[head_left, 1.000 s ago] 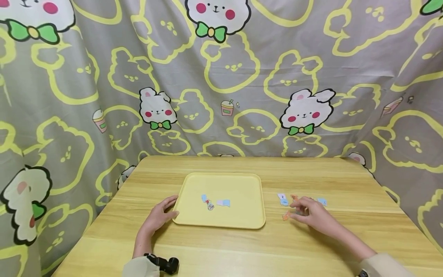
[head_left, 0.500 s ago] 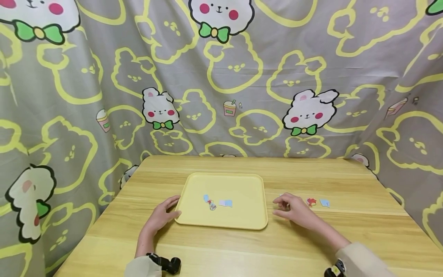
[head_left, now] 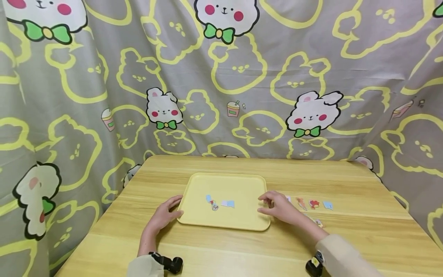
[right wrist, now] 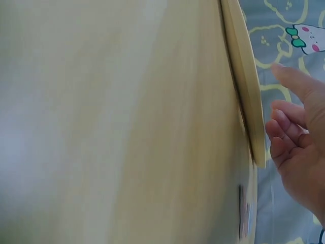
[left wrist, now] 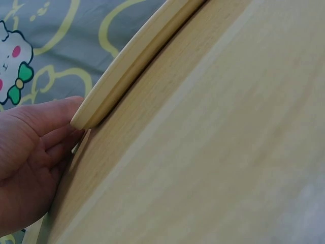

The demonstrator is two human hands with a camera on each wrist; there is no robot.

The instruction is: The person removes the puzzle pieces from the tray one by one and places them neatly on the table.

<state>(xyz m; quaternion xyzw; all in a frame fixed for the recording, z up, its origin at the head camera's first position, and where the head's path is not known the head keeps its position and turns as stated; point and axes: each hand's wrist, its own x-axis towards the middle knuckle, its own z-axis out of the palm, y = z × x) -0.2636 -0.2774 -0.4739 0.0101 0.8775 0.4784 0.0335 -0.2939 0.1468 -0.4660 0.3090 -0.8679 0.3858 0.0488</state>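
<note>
Yellow tray [head_left: 238,188]: flat on the bench [head_left: 207,250], between the two hands.
Left hand [head_left: 165,212]: at the tray's left rim, thumb and fingertips against it; whether it pinches, I cannot tell.
Right hand [head_left: 279,207]: at the tray's right rim, thumb and forefinger spread apart, nothing seen between them; the right wrist view shows it short of the rim.
Slipping risk: the small pieces inside the tray look loose, so a jolt or tilt, perhaps from an uneven push, could shift them.
Sweeping risk: the right forearm lies close to the picture pieces [head_left: 314,204] right of the tray and might drag them.
Tray's look: plain pale yellow, rectangular, rounded corners, low raised rim.
Tray's contents: a pale blue piece [head_left: 208,197], a red-and-grey piece [head_left: 215,207] beside it, and a lilac-and-blue piece [head_left: 229,204]; their pictures are too small to read.
</note>
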